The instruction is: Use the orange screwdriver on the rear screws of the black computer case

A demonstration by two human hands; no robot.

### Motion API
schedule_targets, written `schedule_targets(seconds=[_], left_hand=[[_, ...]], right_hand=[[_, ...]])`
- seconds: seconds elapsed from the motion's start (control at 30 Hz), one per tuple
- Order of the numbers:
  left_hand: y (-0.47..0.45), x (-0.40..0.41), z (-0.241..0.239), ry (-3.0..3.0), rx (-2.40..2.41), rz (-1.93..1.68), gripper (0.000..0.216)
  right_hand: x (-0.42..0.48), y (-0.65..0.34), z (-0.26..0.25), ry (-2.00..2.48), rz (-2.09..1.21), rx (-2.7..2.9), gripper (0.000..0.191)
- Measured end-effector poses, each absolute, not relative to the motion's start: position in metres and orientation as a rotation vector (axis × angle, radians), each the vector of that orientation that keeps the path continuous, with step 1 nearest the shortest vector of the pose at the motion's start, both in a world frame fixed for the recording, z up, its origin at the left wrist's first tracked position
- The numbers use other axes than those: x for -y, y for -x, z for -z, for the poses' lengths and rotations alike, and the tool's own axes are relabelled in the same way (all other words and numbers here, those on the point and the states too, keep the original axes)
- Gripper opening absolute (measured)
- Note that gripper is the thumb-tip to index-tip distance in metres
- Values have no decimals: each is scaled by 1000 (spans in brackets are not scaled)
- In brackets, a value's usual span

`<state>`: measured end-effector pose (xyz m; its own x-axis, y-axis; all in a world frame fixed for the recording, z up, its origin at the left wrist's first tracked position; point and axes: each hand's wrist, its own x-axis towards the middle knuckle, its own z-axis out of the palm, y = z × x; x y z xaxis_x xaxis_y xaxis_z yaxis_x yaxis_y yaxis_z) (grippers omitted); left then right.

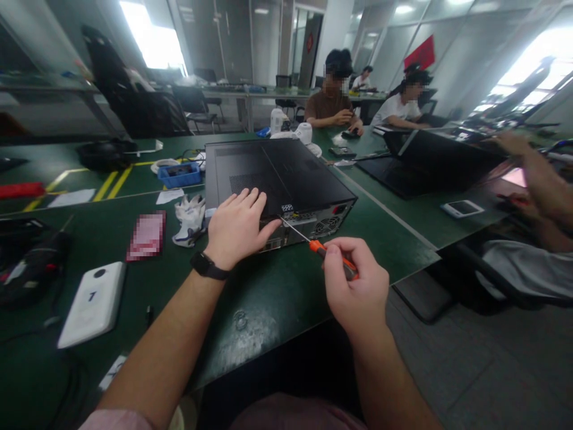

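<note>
The computer case [277, 179] lies mid-frame on the tabletop [268, 310]. My left hand [237, 227] rests on its near edge; my right hand [356, 283], lower right, holds the screwdriver [313, 243] against its rear panel. Gloves [190, 218] lie left of the case.

right hand [356, 286] holds screwdriver [313, 243] at computer case [286, 173]

Black PC case [286, 173], orange screwdriver handle [333, 258], dk green table [268, 298], blue tray [180, 175], yellow floor-tape stripes [111, 185].
</note>
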<state>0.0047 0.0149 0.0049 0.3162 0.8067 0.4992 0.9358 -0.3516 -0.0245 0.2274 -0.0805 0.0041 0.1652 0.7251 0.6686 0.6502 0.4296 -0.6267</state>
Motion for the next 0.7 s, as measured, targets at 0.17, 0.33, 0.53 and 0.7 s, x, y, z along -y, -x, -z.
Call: schedule_targets(seconds=[0.17,0.33,0.53,0.7], left_hand=[[-5,-15,-3,2272,1564,603,63],[-5,-15,-4,2255,1564,591,62],[-5,-16,-4,2254,1555,590,61],[-5,-16,-5,2252,1551,562,63]], right_hand=[[80,-223,-18,1275,-133,1540,16],[76,-221,-33,1259,-123,1584,17],[77,-223,-25,1249,-131,1556,16],[87,-218,2,1206,-99,1515,11]])
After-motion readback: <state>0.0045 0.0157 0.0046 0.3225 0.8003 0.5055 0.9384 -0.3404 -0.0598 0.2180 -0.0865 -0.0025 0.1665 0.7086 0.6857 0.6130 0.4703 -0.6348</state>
